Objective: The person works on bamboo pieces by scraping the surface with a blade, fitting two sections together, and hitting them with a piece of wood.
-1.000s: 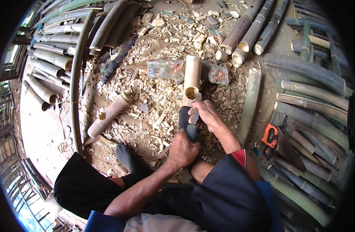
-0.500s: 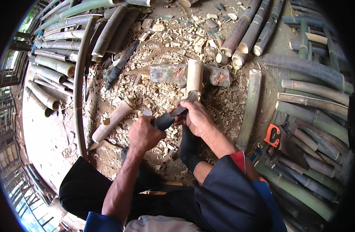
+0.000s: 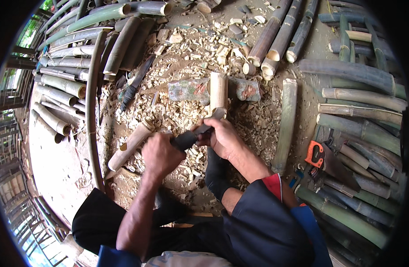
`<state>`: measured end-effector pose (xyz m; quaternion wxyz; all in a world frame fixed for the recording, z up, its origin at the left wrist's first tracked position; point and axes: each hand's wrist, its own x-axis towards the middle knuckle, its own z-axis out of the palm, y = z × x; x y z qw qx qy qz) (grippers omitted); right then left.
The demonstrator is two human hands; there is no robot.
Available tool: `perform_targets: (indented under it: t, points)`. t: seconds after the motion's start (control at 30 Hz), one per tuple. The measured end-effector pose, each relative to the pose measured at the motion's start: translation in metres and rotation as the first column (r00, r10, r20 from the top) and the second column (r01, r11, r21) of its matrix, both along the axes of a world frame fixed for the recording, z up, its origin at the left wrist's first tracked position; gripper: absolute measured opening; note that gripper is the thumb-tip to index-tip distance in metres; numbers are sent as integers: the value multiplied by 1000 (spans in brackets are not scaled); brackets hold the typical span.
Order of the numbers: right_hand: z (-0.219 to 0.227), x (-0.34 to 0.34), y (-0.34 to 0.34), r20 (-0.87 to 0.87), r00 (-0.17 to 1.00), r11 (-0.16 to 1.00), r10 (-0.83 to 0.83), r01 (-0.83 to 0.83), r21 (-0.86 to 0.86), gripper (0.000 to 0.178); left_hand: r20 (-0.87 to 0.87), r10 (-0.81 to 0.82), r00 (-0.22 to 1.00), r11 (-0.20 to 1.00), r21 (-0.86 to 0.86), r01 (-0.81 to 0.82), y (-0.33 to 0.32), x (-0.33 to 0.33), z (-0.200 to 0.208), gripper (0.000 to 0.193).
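Observation:
My left hand (image 3: 162,155) is closed round the black-wrapped handle of a knife (image 3: 185,140). Further up, the fingers of my right hand (image 3: 224,139) grip the same knife at its blade. The blade's end sits at the near end of a short, pale bamboo piece (image 3: 219,91), where a hollow shows. That bamboo lies across a mottled log (image 3: 185,90), pointing away from me. Just behind my right hand, my foot in a black sock (image 3: 217,171) stands on the ground. Left of my left hand lies another cut bamboo piece (image 3: 128,149) with a hole in its side.
Pale wood chips (image 3: 186,58) cover the ground. A machete (image 3: 136,84) with a dark wrapped grip lies at the left. Bamboo poles (image 3: 66,62) are piled left, and more bamboo (image 3: 360,129) lies right. A handsaw (image 3: 318,153) with an orange handle rests at the right, near a long bamboo length (image 3: 285,124).
My left hand and the knife's handle have shifted slightly left. The right hand keeps its hold on the blade, still at the bamboo's near end. The whole view has moved a little.

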<state>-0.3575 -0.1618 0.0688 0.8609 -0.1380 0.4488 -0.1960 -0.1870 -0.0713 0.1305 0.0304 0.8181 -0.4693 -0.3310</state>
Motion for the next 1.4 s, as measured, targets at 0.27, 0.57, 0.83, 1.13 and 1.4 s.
perform_targets:
  t: [0.27, 0.57, 0.83, 1.13, 1.4]
  points:
    - [-24, -6, 17, 250, 899, 914, -359, 284, 291, 22, 579, -511, 635, 704, -142, 696, -43, -12, 32, 18]
    - [-22, 5, 12, 85, 992, 994, -95, 99, -42, 23, 99, -115, 988, 978, -163, 130, -10, 10, -2, 6]
    - [-35, -3, 16, 447, 721, 837, -529, 356, 416, 24, 556, -738, 381, 583, 243, 775, -102, -56, 63, 6]
    - [-10, 9, 11, -58, 996, 991, 62, -68, -113, 22, -101, 57, 993, 978, -197, -76, 29, 4, -28, 11]
    - [-29, -13, 10, 370, 873, 948, -318, 293, 123, 21, 401, -394, 827, 915, 90, 393, -76, -25, 66, 12]
